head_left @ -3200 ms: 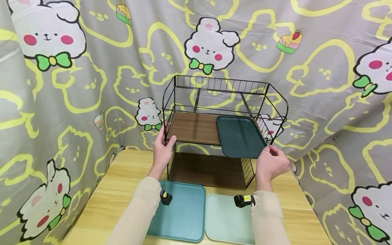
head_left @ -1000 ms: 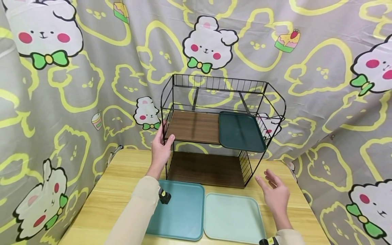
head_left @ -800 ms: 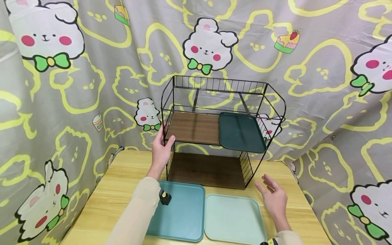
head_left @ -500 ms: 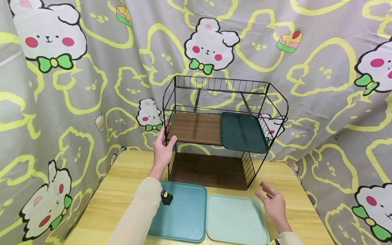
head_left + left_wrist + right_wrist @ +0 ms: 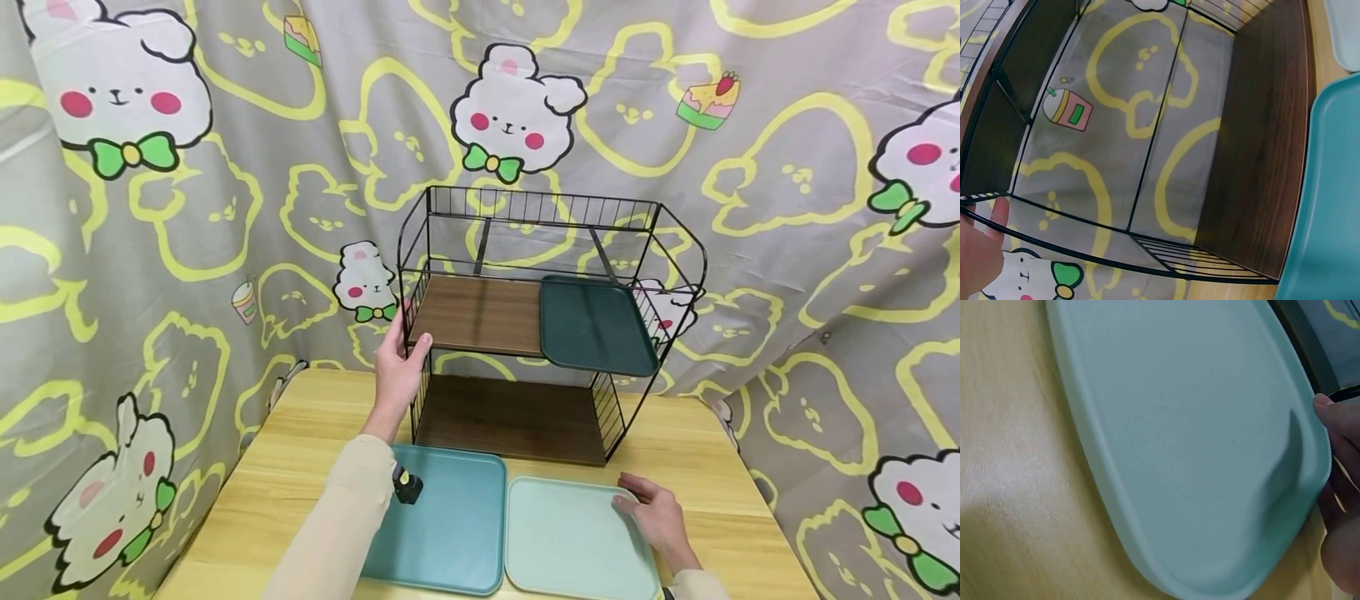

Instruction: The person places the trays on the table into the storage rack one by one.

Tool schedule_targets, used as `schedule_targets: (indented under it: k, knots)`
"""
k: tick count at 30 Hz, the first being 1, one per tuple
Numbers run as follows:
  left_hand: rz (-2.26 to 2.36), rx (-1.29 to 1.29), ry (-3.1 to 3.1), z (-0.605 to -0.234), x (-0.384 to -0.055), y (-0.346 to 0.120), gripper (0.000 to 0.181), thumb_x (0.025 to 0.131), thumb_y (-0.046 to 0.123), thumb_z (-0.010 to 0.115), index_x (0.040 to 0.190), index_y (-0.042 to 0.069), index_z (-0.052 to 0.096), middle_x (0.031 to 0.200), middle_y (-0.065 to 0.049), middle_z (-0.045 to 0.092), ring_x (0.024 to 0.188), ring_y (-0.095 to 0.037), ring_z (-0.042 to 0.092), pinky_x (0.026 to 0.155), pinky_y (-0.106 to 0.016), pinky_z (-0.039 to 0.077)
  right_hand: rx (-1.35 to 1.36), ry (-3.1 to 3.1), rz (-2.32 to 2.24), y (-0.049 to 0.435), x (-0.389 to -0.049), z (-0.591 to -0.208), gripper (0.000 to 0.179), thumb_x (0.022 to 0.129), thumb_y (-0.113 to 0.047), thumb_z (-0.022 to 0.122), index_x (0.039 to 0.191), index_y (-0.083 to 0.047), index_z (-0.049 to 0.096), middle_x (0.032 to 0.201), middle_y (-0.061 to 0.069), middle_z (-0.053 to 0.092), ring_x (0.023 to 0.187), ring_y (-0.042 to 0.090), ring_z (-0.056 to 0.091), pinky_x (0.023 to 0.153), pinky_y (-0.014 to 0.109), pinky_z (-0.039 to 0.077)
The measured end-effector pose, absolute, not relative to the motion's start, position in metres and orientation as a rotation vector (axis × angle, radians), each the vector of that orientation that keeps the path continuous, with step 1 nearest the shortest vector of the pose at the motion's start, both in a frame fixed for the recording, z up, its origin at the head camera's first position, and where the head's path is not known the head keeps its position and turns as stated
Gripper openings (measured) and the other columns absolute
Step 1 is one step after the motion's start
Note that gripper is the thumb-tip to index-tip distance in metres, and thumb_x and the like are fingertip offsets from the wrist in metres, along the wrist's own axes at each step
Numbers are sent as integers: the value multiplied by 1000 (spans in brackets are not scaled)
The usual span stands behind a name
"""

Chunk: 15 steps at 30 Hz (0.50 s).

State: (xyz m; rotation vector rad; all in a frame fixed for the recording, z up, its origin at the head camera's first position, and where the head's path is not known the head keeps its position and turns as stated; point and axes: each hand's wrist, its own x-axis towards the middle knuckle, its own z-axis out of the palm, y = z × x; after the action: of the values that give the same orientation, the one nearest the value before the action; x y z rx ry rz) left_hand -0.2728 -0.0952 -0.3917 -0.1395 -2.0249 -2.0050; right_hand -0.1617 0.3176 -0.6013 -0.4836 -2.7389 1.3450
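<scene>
My hands are apart — the left hand (image 5: pixel 397 375) grips the black rack (image 5: pixel 480 315) by its left side; the right hand (image 5: pixel 654 517), fingers relaxed, is at the pale green tray's (image 5: pixel 573 540) far right corner, on the table (image 5: pixel 723 492).

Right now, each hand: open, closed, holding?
Left hand: closed, holding the rack at its left side.
Right hand: by the mint tray, thumb at its rim; grip cannot be told.
</scene>
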Motion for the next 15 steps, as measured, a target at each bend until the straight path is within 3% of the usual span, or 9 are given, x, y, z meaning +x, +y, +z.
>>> schedule_targets:
  k: [10, 13, 15]
  knots:
    - [-1957, -156, -2017, -419, -293, -99, 69, 108, 19, 63, 168, 31, 33, 172, 10, 36, 160, -11, 33, 132, -41, 30, -508, -2736, 1293, 325, -160, -608, 33, 91, -18, 82, 124, -10, 79, 122, 8, 81, 115, 26, 76, 95, 27, 51]
    - [-1946, -172, -2006, -420, -294, -99, 68, 107, 19, 64, 168, 30, 34, 172, 9, 37, 160, -10, 34, 132, -41, 31, -514, -2737, 1293, 325, -159, -608, 31, 92, -19, 82, 122, -11, 80, 121, 8, 81, 114, 26, 75, 95, 29, 51]
    - [-1947, -181, -1992, -419, -294, -99, 68, 107, 18, 64, 167, 31, 35, 173, 7, 38, 159, -10, 34, 132, -41, 30, -502, -2748, 1288, 325, -160, -609, 30, 92, -21, 82, 121, -12, 81, 123, 8, 80, 119, 29, 74, 100, 37, 54]
